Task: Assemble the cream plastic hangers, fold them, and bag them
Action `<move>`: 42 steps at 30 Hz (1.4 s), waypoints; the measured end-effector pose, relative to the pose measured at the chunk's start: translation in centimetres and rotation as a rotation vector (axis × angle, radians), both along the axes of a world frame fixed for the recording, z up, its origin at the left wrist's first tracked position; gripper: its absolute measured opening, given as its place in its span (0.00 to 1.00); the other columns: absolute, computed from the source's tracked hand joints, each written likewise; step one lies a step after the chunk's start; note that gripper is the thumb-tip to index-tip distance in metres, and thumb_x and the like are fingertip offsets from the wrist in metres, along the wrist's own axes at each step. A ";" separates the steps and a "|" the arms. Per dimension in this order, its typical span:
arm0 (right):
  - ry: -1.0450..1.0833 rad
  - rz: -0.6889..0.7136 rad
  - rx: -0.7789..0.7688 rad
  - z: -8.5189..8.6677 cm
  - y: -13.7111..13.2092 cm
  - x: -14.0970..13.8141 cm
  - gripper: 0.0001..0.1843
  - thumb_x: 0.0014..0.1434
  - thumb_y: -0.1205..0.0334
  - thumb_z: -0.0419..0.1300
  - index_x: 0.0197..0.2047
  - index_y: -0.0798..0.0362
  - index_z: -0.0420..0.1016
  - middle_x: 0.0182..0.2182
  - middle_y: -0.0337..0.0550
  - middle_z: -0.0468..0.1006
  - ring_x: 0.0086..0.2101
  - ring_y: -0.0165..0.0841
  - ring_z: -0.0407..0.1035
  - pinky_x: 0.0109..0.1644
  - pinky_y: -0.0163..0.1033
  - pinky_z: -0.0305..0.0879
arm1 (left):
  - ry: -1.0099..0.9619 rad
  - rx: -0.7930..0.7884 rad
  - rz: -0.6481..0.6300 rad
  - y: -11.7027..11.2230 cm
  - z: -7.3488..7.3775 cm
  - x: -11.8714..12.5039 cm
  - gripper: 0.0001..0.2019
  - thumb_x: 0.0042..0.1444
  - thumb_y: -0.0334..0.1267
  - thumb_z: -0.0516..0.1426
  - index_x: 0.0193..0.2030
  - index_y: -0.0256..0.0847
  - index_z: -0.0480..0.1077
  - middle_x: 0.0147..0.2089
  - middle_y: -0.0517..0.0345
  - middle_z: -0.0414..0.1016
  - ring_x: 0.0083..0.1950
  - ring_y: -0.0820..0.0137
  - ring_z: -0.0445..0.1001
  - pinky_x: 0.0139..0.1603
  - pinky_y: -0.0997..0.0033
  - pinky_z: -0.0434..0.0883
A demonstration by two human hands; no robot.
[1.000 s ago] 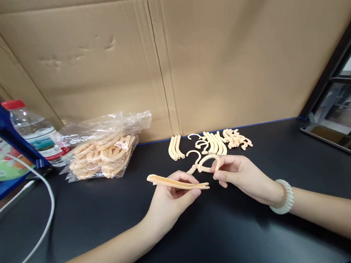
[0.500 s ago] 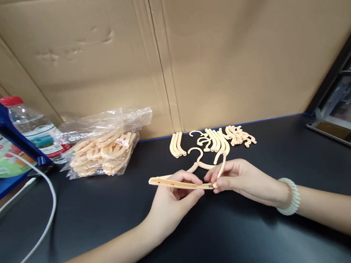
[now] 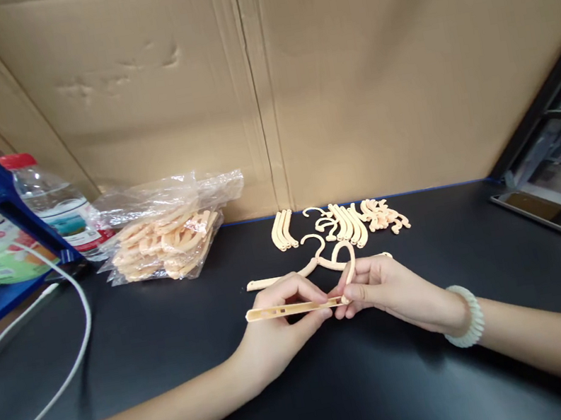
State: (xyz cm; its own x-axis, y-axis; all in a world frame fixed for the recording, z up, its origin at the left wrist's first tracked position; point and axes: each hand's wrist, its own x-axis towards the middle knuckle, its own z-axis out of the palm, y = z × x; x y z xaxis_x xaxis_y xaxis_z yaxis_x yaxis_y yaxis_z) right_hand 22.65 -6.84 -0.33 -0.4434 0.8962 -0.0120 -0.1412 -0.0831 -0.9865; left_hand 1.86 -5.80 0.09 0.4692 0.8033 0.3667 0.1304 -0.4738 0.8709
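Between thumb and fingers, my left hand (image 3: 279, 328) pinches a peach-coloured hanger arm (image 3: 270, 313), its slotted side facing me. My right hand (image 3: 387, 287) grips a hanger hook (image 3: 345, 254) of the same colour by its base. Arm and hook meet between my fingertips; whether they are locked together I cannot tell. Just behind my hands, an assembled hanger (image 3: 292, 277) lies on the black table, partly covered by my fingers. Farther back are loose arms (image 3: 283, 231) on the left, more arms (image 3: 350, 225) in the middle, and a pile of hooks (image 3: 382, 214) on the right.
A clear plastic bag (image 3: 165, 247) of hanger parts lies at the back left beside a water bottle (image 3: 62, 210). A white cable (image 3: 87, 321) curves over the left side. Cardboard (image 3: 259, 84) walls the back, and a black-framed rack (image 3: 555, 214) stands at the right.
The hanger arm in my left hand has turned to lie nearly level, its outer end lower. The hook in my right hand has swung upright and leftward, uncovering more of the hanger behind.
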 end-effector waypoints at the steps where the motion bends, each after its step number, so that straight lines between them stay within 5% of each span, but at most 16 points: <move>1: -0.009 -0.010 0.016 0.0 0.0 -0.1 0.11 0.56 0.58 0.67 0.36 0.58 0.75 0.31 0.46 0.81 0.34 0.31 0.77 0.40 0.36 0.72 | 0.000 -0.001 0.001 0.0 0.0 0.0 0.05 0.54 0.31 0.62 0.28 0.37 0.73 0.30 0.56 0.77 0.32 0.69 0.75 0.33 0.72 0.70; 14: -0.124 -0.143 0.117 -0.3 -0.4 -1.0 0.15 0.53 0.52 0.68 0.31 0.56 0.73 0.24 0.40 0.77 0.27 0.29 0.72 0.34 0.37 0.69 | 0.023 -0.027 0.005 -0.2 0.1 0.1 0.06 0.53 0.34 0.63 0.29 0.37 0.72 0.29 0.57 0.74 0.30 0.70 0.72 0.32 0.72 0.68; 22: -0.120 -0.188 0.114 -0.3 -0.7 -1.4 0.16 0.51 0.51 0.68 0.30 0.54 0.73 0.24 0.38 0.75 0.26 0.30 0.71 0.32 0.38 0.67 | -0.024 -0.199 -0.021 -0.4 0.5 0.5 0.08 0.53 0.37 0.63 0.29 0.36 0.70 0.28 0.59 0.71 0.28 0.73 0.69 0.27 0.75 0.65; 42: -0.134 -0.314 0.119 0.1 -0.8 -2.2 0.13 0.47 0.54 0.70 0.25 0.53 0.74 0.20 0.36 0.71 0.22 0.28 0.64 0.29 0.36 0.64 | -0.112 -0.250 0.047 -1.0 0.0 1.0 0.06 0.50 0.34 0.63 0.28 0.39 0.68 0.29 0.61 0.73 0.31 0.69 0.76 0.31 0.72 0.73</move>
State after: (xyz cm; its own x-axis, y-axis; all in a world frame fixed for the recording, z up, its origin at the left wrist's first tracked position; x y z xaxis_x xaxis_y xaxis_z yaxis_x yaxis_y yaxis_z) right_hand 20.44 -7.62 -0.25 -0.1476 0.9872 0.0610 -0.0104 0.0601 -0.9981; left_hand 2.86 -6.81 0.12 0.3975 0.8952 0.2014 0.0435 -0.2376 0.9704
